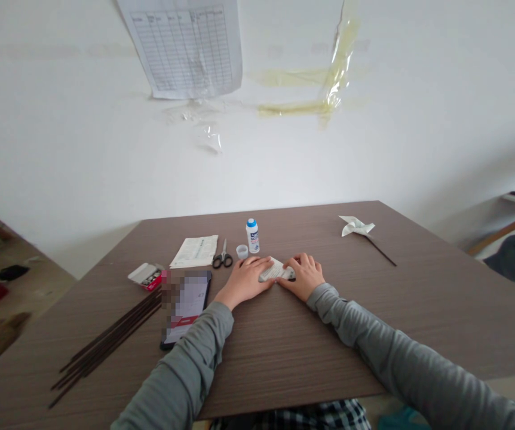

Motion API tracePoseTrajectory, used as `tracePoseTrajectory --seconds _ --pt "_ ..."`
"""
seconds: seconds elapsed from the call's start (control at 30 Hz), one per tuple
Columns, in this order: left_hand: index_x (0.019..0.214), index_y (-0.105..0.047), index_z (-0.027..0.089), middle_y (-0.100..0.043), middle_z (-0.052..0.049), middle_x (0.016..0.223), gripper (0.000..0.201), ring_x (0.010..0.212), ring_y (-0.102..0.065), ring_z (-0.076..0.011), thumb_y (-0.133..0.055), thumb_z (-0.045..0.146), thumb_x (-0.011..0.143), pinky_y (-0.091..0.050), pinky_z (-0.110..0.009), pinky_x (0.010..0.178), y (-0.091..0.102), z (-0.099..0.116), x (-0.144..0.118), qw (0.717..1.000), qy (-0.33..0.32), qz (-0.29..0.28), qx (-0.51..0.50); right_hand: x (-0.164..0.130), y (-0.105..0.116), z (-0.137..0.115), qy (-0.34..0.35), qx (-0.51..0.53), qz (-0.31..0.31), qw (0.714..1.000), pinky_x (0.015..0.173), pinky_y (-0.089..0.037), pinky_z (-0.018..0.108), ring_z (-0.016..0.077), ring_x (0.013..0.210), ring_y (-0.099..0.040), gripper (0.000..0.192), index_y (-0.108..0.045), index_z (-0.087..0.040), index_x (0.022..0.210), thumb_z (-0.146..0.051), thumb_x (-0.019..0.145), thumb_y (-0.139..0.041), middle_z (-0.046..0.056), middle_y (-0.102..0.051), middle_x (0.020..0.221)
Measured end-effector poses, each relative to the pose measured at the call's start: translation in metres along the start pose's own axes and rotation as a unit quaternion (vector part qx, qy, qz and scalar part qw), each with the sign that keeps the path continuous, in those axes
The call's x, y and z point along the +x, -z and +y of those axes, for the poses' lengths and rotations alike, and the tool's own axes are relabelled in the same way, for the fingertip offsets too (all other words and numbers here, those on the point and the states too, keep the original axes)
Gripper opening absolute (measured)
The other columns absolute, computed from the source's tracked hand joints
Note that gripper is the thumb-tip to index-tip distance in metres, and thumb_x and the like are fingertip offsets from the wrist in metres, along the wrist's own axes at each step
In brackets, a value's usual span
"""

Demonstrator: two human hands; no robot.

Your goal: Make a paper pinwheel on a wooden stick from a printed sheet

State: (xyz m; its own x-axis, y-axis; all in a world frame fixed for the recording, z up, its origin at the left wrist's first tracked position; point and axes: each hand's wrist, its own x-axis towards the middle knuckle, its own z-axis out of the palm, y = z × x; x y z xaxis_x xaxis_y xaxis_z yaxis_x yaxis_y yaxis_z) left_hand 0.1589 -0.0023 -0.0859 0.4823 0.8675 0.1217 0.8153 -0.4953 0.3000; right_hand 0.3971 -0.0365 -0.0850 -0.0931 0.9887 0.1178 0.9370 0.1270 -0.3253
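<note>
The folded paper (276,270) is lying pressed under the left hand (245,280) and right hand (304,276), both seemingly flat and spread, gripping nothing. It is risking a crooked crease if either palm is sliding; the glue bottle (253,235) just beyond could get knocked.

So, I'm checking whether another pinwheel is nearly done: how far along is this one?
One finished paper pinwheel on its stick lies far right. In hand: left hand and right hand press a folded paper piece flat. Glue bottle, scissors and spare sticks lie untouched.
</note>
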Motion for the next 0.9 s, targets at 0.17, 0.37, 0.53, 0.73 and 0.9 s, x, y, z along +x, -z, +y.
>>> tracePoseTrajectory --seconds 0.17,0.37,0.53,0.73,0.9 --pt "0.171 -0.088 0.038 -0.083 -0.010 0.185 0.053 0.176 -0.072 -0.0387 -0.088 0.055 0.120 -0.055 -0.061 0.151 0.000 -0.002 0.000 1.000 -0.001 0.005 -0.004 0.003 -0.003 -0.005 -0.031 0.009 0.001 0.999 0.131 -0.051 0.059 0.0419 0.153 -0.068 0.042 -0.094 -0.035 0.147 -0.050 0.108 -0.100 0.016 -0.077 0.163" --pt "0.172 -0.087 0.037 -0.081 -0.011 0.187 0.055 0.177 -0.072 -0.0390 -0.089 0.050 0.119 -0.054 -0.063 0.151 -0.002 -0.005 0.000 1.000 0.001 0.003 -0.009 0.005 0.004 -0.002 -0.038 0.029 -0.027 0.999 0.130 -0.052 0.059 0.0427 0.156 -0.068 0.046 -0.093 -0.040 0.154 -0.045 0.108 -0.096 0.015 -0.075 0.168" --pt "0.176 -0.085 0.036 -0.077 -0.011 0.191 0.058 0.180 -0.069 -0.0398 -0.088 0.048 0.119 -0.051 -0.063 0.153 0.001 -0.003 0.000 1.000 0.011 -0.013 -0.005 0.009 0.009 0.009 -0.034 0.015 -0.021 0.999 0.124 -0.055 0.060 0.0429 0.152 -0.068 0.049 -0.094 -0.043 0.153 -0.039 0.105 -0.094 0.014 -0.075 0.167" --pt "0.184 -0.079 0.035 -0.068 -0.010 0.199 0.065 0.186 -0.062 -0.0416 -0.082 0.051 0.121 -0.046 -0.064 0.156 0.009 0.001 -0.001 0.999 0.021 -0.048 0.000 0.013 0.021 0.019 -0.068 0.037 -0.075 0.994 0.138 -0.052 0.063 0.0466 0.173 -0.058 0.057 -0.092 -0.046 0.163 -0.038 0.106 -0.095 0.012 -0.068 0.185" --pt "0.186 -0.078 0.040 -0.066 -0.005 0.201 0.065 0.189 -0.060 -0.0416 -0.080 0.053 0.122 -0.043 -0.064 0.158 0.012 0.003 -0.002 0.998 0.027 -0.057 -0.008 0.012 0.027 0.021 -0.074 0.032 -0.090 0.993 0.142 -0.052 0.063 0.0464 0.179 -0.057 0.056 -0.092 -0.048 0.163 -0.035 0.109 -0.094 0.010 -0.068 0.188"
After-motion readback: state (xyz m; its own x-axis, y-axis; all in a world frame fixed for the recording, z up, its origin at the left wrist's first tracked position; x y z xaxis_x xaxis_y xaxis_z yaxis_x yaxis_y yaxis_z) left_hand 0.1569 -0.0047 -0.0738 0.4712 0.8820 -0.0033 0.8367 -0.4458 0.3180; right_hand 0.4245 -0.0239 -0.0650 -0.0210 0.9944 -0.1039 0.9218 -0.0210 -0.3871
